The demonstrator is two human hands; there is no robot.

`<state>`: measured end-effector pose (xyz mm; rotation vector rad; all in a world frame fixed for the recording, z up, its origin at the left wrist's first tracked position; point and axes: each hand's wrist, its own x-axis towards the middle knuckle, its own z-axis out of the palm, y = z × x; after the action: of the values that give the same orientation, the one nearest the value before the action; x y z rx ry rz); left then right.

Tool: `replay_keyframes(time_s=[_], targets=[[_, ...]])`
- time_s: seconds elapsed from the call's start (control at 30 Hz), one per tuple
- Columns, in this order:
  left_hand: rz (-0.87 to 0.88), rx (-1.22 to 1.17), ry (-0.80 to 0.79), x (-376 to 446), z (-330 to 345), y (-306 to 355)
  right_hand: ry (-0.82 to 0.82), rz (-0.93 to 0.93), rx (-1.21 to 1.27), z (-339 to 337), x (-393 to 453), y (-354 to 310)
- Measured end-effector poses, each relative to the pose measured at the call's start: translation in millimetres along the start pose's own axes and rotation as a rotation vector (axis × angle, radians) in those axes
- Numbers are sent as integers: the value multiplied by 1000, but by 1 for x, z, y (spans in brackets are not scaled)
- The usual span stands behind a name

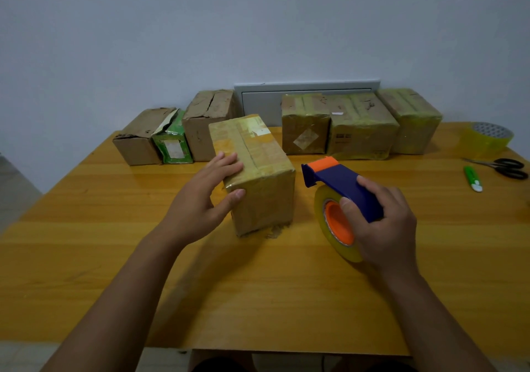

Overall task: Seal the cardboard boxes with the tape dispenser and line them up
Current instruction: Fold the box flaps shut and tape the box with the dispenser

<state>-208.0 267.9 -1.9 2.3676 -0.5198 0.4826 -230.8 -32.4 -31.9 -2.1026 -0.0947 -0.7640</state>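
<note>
A taped cardboard box (258, 168) stands in the middle of the wooden table (114, 242). My left hand (206, 196) grips its near left corner, fingers on top and thumb on the front face. To the right, my right hand (381, 222) holds the blue and orange tape dispenser (338, 188) with its yellowish tape roll resting on the table. Three taped boxes (358, 125) stand in a row at the back right. At the back left stand three untaped boxes (175, 133), one of them green.
A spare roll of clear tape (487, 139) sits at the far right edge, with black scissors (504, 166) and a green utility knife (473, 178) just in front of it. A white wall panel (304, 93) rises behind the boxes.
</note>
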Motion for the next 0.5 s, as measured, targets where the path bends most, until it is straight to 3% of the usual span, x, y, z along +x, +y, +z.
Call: replay_keyframes(time_s=[0.17,0.5], targets=[[10,22,62,0,7,1,7,7,5,0,-1,-1],[-10,-34,19,4,10,3,12,25,5,1,-1,-1]])
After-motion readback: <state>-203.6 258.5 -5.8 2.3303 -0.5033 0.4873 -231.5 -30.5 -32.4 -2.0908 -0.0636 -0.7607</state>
